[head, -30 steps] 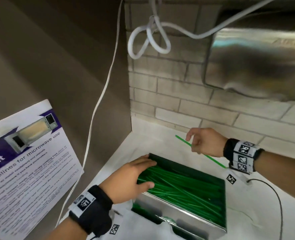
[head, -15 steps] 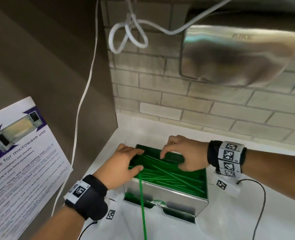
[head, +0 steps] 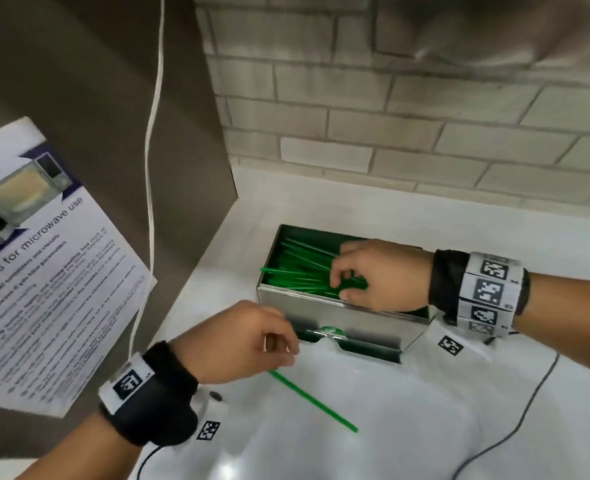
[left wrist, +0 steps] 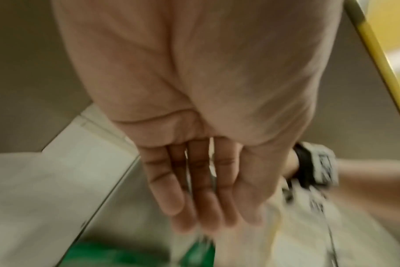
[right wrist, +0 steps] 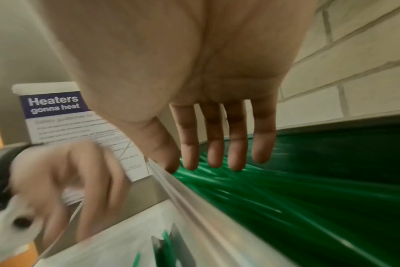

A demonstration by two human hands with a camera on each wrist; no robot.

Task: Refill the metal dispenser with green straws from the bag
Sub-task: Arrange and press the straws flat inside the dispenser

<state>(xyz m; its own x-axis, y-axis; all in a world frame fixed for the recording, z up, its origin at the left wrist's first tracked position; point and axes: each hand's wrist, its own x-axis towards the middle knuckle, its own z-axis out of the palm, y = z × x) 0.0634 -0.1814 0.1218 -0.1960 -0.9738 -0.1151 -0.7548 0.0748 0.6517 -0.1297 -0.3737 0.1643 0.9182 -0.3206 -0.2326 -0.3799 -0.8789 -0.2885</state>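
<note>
Straws [head: 297,268] of green plastic are heaped inside the open-topped metal dispenser [head: 324,308], which stands on the white counter [head: 425,410] close to the brick wall [head: 390,133]. Inside the box, the right hand [head: 376,275] is laid over the pile; its fingers [right wrist: 213,144] are seen from the right wrist view to be extended and slightly spread, their tips touching the straws [right wrist: 262,189], with nothing clasped.

In front of the dispenser, the left hand [head: 241,341] is held just above the counter with its fingers bent downward. A single green straw [head: 312,401] lies on the counter, one end hidden under that hand, the other end pointing toward the near right. Whether this straw is pinched or merely covered cannot be told, as the fingertips are blurred in the head view, and in the left wrist view the fingers [left wrist: 203,189] appear fairly straight and held together.

Green is also seen in the dispenser's low front slot [head: 328,330]. A laminated microwave notice [head: 44,271] is fixed to the brown panel at the left, beside a hanging white cord [head: 153,168].
</note>
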